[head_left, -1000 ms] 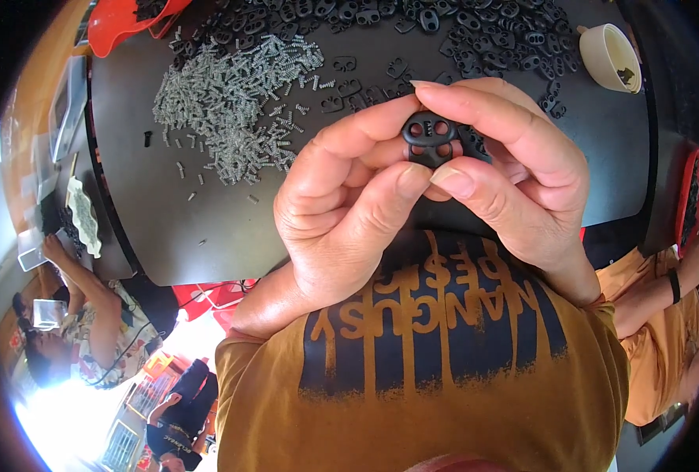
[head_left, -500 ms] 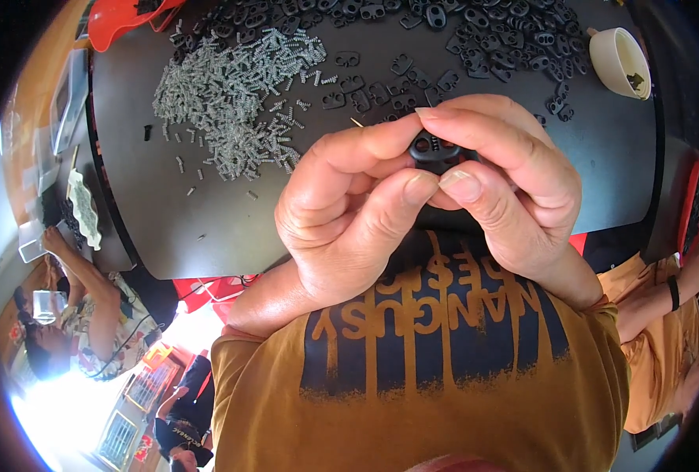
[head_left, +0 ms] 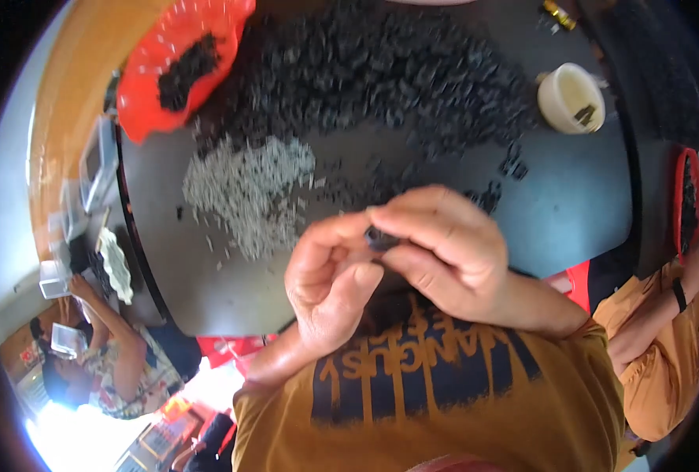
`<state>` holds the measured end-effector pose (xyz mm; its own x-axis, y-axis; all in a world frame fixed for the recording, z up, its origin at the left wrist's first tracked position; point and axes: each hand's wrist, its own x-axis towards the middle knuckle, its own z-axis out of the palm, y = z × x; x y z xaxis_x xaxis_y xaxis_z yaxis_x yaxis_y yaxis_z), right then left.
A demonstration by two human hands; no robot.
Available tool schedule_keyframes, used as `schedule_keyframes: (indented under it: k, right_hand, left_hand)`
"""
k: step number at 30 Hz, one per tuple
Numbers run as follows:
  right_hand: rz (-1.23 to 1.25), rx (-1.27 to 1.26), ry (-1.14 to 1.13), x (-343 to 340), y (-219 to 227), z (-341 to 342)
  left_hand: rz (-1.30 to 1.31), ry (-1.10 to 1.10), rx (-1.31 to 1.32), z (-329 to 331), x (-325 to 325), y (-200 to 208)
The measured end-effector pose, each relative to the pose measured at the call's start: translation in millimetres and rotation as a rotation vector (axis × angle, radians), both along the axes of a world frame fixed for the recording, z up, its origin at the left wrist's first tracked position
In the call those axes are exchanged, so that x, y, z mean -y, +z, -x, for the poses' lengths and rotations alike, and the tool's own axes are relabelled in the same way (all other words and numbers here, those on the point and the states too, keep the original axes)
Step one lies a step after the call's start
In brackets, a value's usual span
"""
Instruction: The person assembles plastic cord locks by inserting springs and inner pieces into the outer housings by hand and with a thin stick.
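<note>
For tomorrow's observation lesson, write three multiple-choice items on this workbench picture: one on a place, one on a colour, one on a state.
1. Where does the heap of pale grey pins lie on the dark round table?
A. right of the white cup
B. below the red basket
C. inside the cup

2. What colour is the basket?
A. red
B. blue
C. green

3. What are the hands doing?
A. resting flat
B. pinching a small black part
C. lifting the cup

Answers: 1 B, the pins spread just under the basket. 2 A, its mesh is red. 3 B, the left hand and right hand meet on the small black part.
</note>
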<state>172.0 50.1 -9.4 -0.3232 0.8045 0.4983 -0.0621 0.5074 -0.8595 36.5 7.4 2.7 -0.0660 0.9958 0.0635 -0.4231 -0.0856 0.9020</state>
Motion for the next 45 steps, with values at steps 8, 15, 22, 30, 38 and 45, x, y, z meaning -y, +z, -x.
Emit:
schedule_keyframes:
  k: [8,15,22,30,38,45]
  right_hand:
    - [-0.01,0.017,-0.165,11,4,-8]
    - [0.064,0.052,0.028,9,2,-7]
    - [0.083,0.177,0.271,13,-4,-1]
    - [0.054,0.355,0.463,21,-7,1]
    - [0.062,0.439,0.431,19,-12,3]
    - [0.089,0.446,0.431,18,-11,3]
  left_hand:
    - [0.235,-0.088,-0.351,12,-59,34]
    - [-0.032,-0.056,-0.422,-16,-179,45]
    - [0.037,-0.007,-0.765,42,-140,30]
    - [0.088,-0.102,-1.233,74,-72,10]
    - [-0.32,-0.241,-1.578,62,-80,-3]
    - [-0.245,-0.254,-1.448,65,-77,-3]
